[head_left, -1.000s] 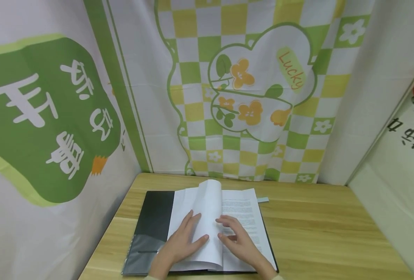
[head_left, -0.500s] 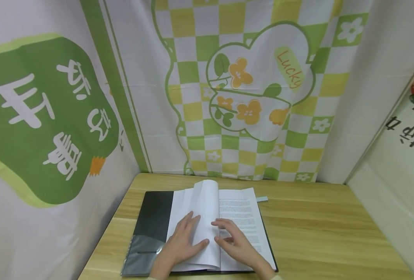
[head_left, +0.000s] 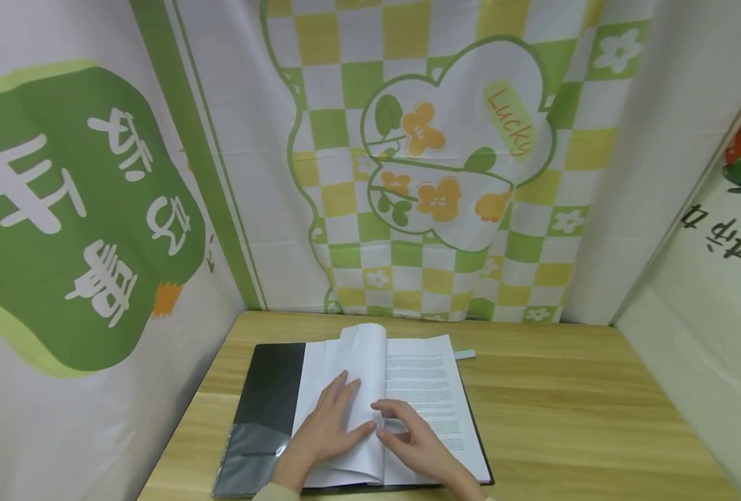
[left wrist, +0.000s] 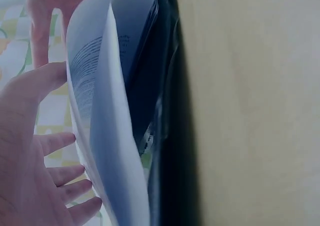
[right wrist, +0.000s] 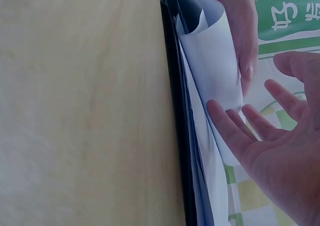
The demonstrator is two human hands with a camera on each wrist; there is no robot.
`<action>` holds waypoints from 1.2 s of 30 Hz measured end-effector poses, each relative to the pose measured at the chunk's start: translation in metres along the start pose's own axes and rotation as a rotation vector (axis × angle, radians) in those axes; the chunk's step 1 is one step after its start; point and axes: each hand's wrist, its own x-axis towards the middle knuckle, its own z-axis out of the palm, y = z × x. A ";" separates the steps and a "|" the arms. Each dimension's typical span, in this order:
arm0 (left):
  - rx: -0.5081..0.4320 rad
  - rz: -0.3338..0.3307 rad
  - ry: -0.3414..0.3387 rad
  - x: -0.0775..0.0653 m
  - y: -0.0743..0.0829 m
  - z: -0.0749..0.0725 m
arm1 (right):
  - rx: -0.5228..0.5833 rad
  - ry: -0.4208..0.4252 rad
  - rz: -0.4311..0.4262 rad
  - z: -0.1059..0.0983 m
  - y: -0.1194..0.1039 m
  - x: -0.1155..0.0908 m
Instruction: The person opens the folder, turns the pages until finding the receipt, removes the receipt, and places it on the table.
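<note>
White printed sheets (head_left: 420,379) lie in an opened black folder (head_left: 276,383) on the wooden table. Several sheets (head_left: 364,362) are bent over to the left in a loose curl, and the left wrist view shows print on their inner side. My left hand (head_left: 326,431) rests on these curled sheets (left wrist: 120,151) with its fingers spread. On the right of the curl, my right hand (head_left: 417,445) is loosely bent, its fingertips at the fold. In the right wrist view its fingers (right wrist: 227,128) are apart, some touching the paper, and nothing is pinched.
A clear pocket (head_left: 251,452) covers the folder's lower left corner. A pale blue tab (head_left: 465,354) sticks out at the upper right of the papers. Bare wood (head_left: 564,410) lies to the right. Printed curtains (head_left: 420,160) hang at the back and both sides.
My right hand has slid slightly left and down along the curled sheets, closer to my left hand. The left hand stays on the paper. The whole head view has shifted a little.
</note>
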 end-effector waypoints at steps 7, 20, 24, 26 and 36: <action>0.002 0.074 -0.042 0.030 -0.001 -0.001 | 0.137 0.005 0.086 -0.001 0.001 -0.006; -0.018 0.068 -0.109 0.088 -0.015 0.023 | 0.292 0.015 0.204 -0.012 -0.001 -0.004; -0.013 0.028 -0.110 0.081 -0.019 0.023 | 0.254 0.003 0.237 -0.026 -0.001 0.003; -0.007 -0.002 -0.123 0.079 -0.020 0.022 | 0.177 0.034 0.267 -0.038 0.000 0.010; -0.008 -0.034 -0.135 0.068 -0.022 0.017 | -0.277 0.284 0.069 -0.104 0.019 0.051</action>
